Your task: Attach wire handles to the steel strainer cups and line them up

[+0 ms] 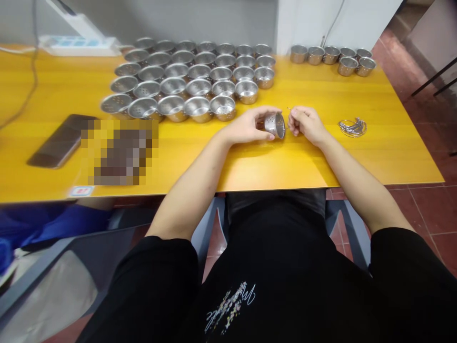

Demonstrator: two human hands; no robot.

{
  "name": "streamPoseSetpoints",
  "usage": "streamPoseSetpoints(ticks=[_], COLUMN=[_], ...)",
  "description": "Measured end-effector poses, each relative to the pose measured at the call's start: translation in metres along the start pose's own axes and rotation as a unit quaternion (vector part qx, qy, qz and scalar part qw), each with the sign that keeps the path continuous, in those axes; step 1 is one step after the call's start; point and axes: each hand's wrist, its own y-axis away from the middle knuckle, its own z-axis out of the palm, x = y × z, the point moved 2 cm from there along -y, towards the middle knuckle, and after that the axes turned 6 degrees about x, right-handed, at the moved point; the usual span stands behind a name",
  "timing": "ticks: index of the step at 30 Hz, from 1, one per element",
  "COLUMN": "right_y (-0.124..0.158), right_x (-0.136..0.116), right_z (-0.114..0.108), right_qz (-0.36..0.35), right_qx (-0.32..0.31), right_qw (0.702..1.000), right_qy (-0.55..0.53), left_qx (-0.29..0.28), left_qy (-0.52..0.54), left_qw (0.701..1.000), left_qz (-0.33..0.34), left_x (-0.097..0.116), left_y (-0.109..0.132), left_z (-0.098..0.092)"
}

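Observation:
My left hand grips a small perforated metal cup above the table, thumb below and fingers over the top. The cup lies tilted on its side, its mouth turned right towards my other hand. Close to that rim, my right hand is closed in a pinch on a thin metal wire, whose end pokes out above the fingertips. Whether the wire touches the cup I cannot tell. To the right of this hand lies a small pile of bent wire pieces.
Rows of perforated cups stand on the yellow table, left of centre. Several more cups are at the back right. A phone, a blurred-out item and a power strip are on the left.

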Motion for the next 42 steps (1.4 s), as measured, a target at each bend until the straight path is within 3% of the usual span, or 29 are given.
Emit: streamPoseSetpoints(ticks=[36, 42], right_y=[0.007, 0.005], right_x=[-0.014, -0.009], right_z=[0.002, 0.002], right_qz=[-0.015, -0.012], right_qx=[-0.019, -0.028], right_qw=[0.998, 0.999], right_qy=[0.052, 0.035], left_qx=[-0.003, 0.018], left_qy=[-0.002, -0.011], left_qw=[1.0, 1.0], left_qz=[0.001, -0.001], left_x=[0.005, 0.004], left_y=[0.001, 0.002], left_z=[0.001, 0.001])
